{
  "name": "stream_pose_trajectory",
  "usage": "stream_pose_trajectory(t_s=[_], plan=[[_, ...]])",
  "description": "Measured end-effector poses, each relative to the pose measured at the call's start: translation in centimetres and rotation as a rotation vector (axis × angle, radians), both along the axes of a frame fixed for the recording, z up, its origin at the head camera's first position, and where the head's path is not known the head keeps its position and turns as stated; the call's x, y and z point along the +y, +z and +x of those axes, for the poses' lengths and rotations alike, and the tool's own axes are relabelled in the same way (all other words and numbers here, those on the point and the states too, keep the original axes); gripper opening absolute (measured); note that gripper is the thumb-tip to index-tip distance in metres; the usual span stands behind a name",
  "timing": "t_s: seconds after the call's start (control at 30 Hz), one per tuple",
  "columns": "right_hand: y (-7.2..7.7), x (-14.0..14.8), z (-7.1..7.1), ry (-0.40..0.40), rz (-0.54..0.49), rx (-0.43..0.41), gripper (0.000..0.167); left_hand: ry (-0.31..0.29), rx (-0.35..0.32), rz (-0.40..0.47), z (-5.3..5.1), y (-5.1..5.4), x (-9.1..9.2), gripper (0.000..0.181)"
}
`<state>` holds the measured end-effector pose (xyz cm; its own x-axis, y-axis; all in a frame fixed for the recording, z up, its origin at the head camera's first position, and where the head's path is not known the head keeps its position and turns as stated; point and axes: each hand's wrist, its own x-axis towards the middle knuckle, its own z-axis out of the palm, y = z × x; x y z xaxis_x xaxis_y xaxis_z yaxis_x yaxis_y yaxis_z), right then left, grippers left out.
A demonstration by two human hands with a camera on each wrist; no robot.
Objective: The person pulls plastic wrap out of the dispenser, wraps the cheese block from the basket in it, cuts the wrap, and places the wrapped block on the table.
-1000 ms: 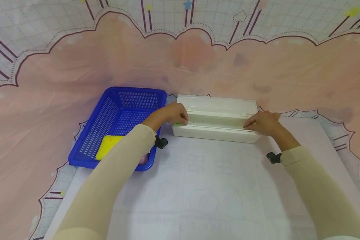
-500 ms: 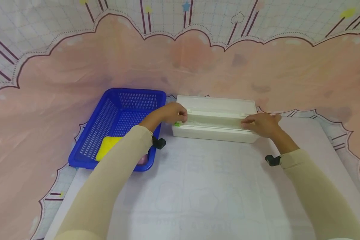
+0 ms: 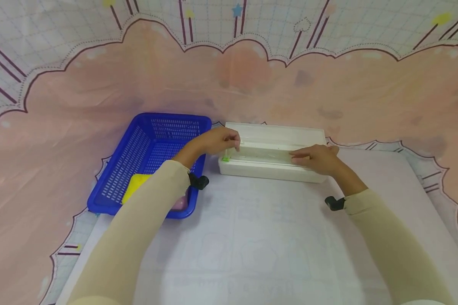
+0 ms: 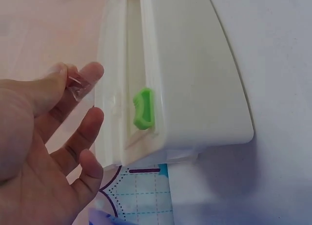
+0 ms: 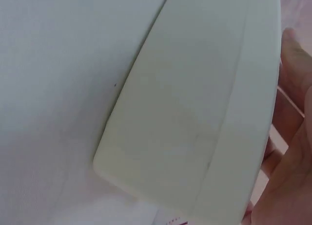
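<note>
A long white cling film dispenser (image 3: 271, 173) lies at the back of the table with its lid (image 3: 275, 133) raised. On its front edge, near the left end, sits a green slide cutter (image 4: 144, 109). My left hand (image 3: 219, 141) is above that end, pinching a clear bit of cling film (image 4: 79, 86) between thumb and index finger, the other fingers loosely bent. My right hand (image 3: 318, 159) reaches over the dispenser's right half, fingers fairly straight and pointing left along its opening. In the right wrist view the dispenser's side partly hides these fingers, so contact with film is unclear.
A blue plastic basket (image 3: 204, 169) stands to the left, partly under my left arm. Inside it are a yellow item (image 3: 136, 185) and a pinkish one (image 3: 180, 203). White sheeting (image 3: 252, 245) covers the table, and a patterned pink cloth (image 3: 252, 93) hangs behind.
My right hand has slid left along the dispenser from its right end. My left hand has lifted slightly, uncovering more of the green slide cutter. The dispenser stays put.
</note>
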<state>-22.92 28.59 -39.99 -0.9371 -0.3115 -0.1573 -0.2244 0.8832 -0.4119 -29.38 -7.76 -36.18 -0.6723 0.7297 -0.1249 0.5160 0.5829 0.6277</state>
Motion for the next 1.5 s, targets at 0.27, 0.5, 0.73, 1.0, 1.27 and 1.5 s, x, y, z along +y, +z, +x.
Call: stream_pose_trajectory(t_s=[0.27,0.5,0.73,1.0,1.27,1.5], plan=[[0.2,-0.4,-0.2,0.066,-0.030,0.033,0.024,0.006,0.018,0.000,0.4,0.9,-0.8,0.023],[0.9,2.1,0.4,0.029,-0.047,0.055,0.017,-0.006,0.035,0.030,0.5,0.9,-2.0,0.021],[0.6,3.9,1.4,0.013,-0.121,0.170,0.009,0.028,-0.016,0.062,1.3,0.9,-2.8,0.022],[0.0,4.2,3.0,-0.097,-0.222,0.283,0.006,0.095,-0.311,0.231,2.7,0.5,-2.2,0.021],[0.3,4.0,4.1,-0.201,-0.298,0.289,0.014,0.142,-0.432,0.250,3.2,-0.2,-2.2,0.024],[1.9,3.3,5.2,-0.256,-0.352,0.357,0.017,0.166,-0.452,0.221,3.3,0.3,-2.7,0.024]])
